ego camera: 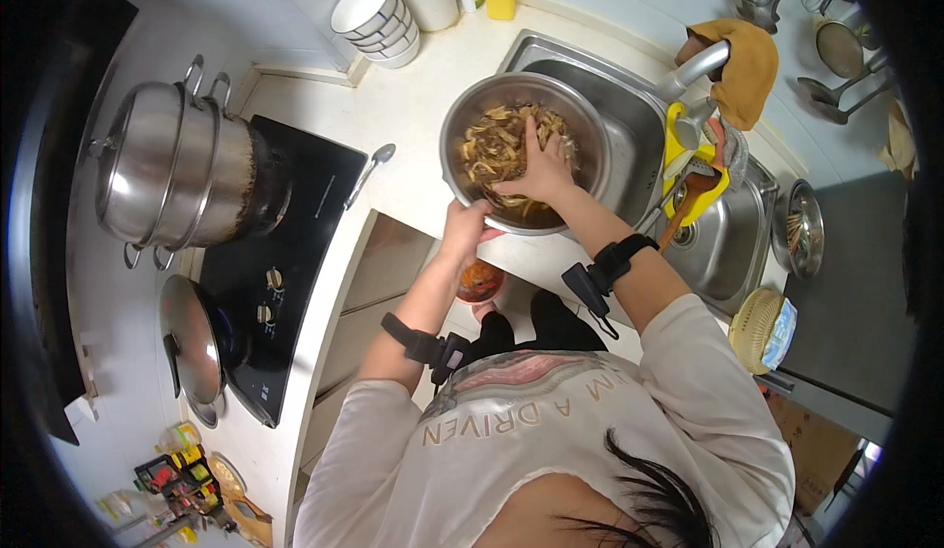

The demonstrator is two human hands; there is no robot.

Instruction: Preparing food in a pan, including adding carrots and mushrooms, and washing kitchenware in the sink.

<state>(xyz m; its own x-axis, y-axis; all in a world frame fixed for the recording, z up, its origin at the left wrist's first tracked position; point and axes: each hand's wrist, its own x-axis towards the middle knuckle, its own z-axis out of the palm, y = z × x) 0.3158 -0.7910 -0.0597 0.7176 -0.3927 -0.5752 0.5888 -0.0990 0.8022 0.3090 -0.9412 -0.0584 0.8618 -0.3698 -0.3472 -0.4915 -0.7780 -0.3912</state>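
Observation:
A large stainless steel bowl (594, 116) rests partly on the counter and partly over the left sink basin. Brownish food strips (490, 142) lie in dark liquid inside it. My left hand (467, 225) grips the near-left rim of the bowl. My right hand (544, 172) is down in the bowl, palm down with fingers spread on the strips; whether its fingertips pinch any is hidden. To the right of the bowl is the steel sink basin (634, 127). Below the counter edge, near my feet, a container of reddish-orange contents (481, 282) shows.
A metal spoon (383, 154) lies on the counter (413, 186). Stacked bowls (389, 41) stand behind it. At left, a steamer pot (158, 168) and a lidded pan (193, 334) sit on the black cooktop (317, 194). A faucet (697, 72) and wooden-handled utensil (672, 227) are at right.

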